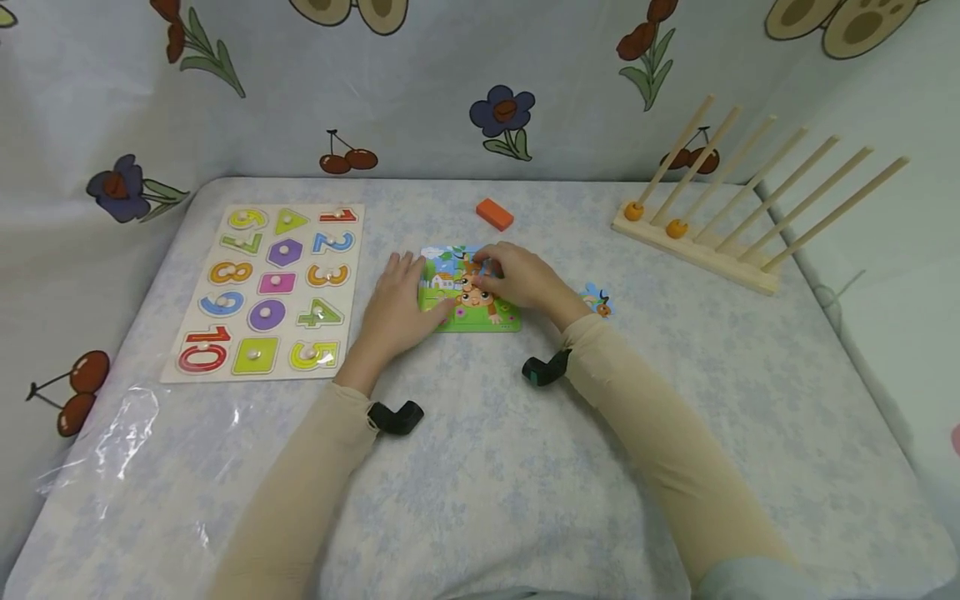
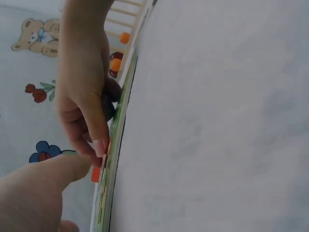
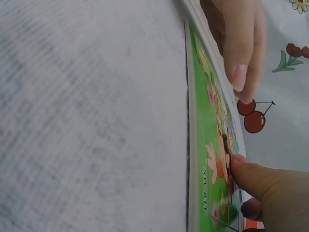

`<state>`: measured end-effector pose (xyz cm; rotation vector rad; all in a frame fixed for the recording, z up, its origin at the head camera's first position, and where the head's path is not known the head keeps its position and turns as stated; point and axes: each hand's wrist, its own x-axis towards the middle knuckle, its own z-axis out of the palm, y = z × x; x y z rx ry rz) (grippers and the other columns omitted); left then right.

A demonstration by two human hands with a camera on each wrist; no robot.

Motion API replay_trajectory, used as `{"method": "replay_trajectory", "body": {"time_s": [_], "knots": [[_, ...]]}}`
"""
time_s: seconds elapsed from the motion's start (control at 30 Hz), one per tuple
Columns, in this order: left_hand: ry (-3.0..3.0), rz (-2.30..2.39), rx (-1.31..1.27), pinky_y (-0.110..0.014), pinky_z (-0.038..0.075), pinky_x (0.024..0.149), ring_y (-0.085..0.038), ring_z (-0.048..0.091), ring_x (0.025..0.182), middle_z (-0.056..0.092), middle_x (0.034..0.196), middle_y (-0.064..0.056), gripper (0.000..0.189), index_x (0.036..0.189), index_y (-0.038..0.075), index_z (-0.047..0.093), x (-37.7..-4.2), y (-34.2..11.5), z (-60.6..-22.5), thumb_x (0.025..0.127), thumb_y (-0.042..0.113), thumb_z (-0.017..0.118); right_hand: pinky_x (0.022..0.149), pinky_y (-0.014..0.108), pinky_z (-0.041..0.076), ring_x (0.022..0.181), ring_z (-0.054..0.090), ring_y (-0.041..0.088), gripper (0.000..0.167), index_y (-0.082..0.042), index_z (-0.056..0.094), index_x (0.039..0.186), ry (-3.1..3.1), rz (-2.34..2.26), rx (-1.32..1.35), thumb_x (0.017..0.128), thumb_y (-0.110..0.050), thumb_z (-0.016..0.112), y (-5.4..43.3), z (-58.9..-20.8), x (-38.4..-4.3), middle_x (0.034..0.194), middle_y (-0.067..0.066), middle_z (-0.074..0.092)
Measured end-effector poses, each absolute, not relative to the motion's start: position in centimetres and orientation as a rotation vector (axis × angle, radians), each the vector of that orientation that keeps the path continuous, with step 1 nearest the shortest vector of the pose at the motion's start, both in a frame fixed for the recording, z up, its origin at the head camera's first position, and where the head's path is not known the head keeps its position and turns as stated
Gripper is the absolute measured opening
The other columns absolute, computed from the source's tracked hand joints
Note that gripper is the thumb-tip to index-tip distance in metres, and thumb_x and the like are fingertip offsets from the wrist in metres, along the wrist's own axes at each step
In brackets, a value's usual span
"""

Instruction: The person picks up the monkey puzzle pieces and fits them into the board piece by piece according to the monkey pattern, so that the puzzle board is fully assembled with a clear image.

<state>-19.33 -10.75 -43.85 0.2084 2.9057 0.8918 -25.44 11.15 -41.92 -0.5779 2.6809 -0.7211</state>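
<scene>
A small jigsaw puzzle board with a green and blue cartoon animal picture lies mid-table. My left hand rests along its left edge, fingers straight and thumb over the lower left part. Over the upper right of the board, my right hand has thumb and forefinger bent together, pinching a puzzle piece mostly hidden by the fingers. The right thumb touches the picture surface in the right wrist view. Partly behind the right wrist lies a loose blue puzzle piece.
A number and shape peg board lies to the left. Behind the puzzle sits an orange block. A wooden rack with upright rods and two orange beads stands at the back right. Clear plastic wrap lies front left.
</scene>
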Motion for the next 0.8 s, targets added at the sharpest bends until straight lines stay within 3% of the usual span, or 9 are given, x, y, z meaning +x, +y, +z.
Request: {"method": "replay_trajectory", "body": {"time_s": [0.13, 0.23, 0.6, 0.8], "knots": [[2.887, 0.862, 0.23, -0.05, 0.01, 0.127, -0.03, 0.0, 0.156, 0.011, 0.167, -0.016, 0.12, 0.159, 0.003, 0.014, -18.1, -11.0, -44.6, 0.077, 0.075, 0.063, 0.077, 0.035, 0.043, 0.091, 0.05, 0.02, 0.042, -0.015, 0.059, 0.132, 2.667, -0.759, -0.584, 0.096, -0.036, 0.064, 10.9, -41.9, -25.7, 0.102, 0.003, 0.056], [2.9, 0.822, 0.233, -0.05, 0.008, 0.127, -0.029, -0.002, 0.156, 0.008, 0.168, -0.016, 0.128, 0.159, 0.002, 0.009, -17.6, -10.9, -45.2, 0.073, 0.08, 0.063, 0.078, 0.034, 0.043, 0.091, 0.05, 0.02, 0.044, -0.013, 0.058, 0.135, 2.658, -0.753, -0.594, 0.097, -0.033, 0.064, 10.8, -41.9, -25.8, 0.103, 0.004, 0.056], [2.954, 0.705, 0.229, -0.049, 0.006, 0.127, -0.028, -0.003, 0.156, 0.006, 0.168, -0.015, 0.13, 0.159, 0.003, 0.007, -17.3, -10.9, -45.6, 0.072, 0.082, 0.061, 0.075, 0.033, 0.041, 0.086, 0.048, 0.021, 0.043, -0.008, 0.054, 0.135, 2.597, -0.771, -0.555, 0.098, -0.028, 0.063, 10.5, -41.7, -26.1, 0.098, 0.007, 0.052], [2.963, 0.679, 0.234, -0.048, 0.007, 0.127, -0.027, -0.002, 0.157, 0.006, 0.168, -0.014, 0.13, 0.159, 0.002, 0.008, -17.4, -11.0, -45.6, 0.072, 0.083, 0.06, 0.083, 0.035, 0.043, 0.098, 0.046, 0.022, 0.041, -0.007, 0.05, 0.131, 2.548, -0.879, -0.526, 0.097, -0.024, 0.065, 10.6, -41.5, -26.1, 0.114, 0.009, 0.047]]}}
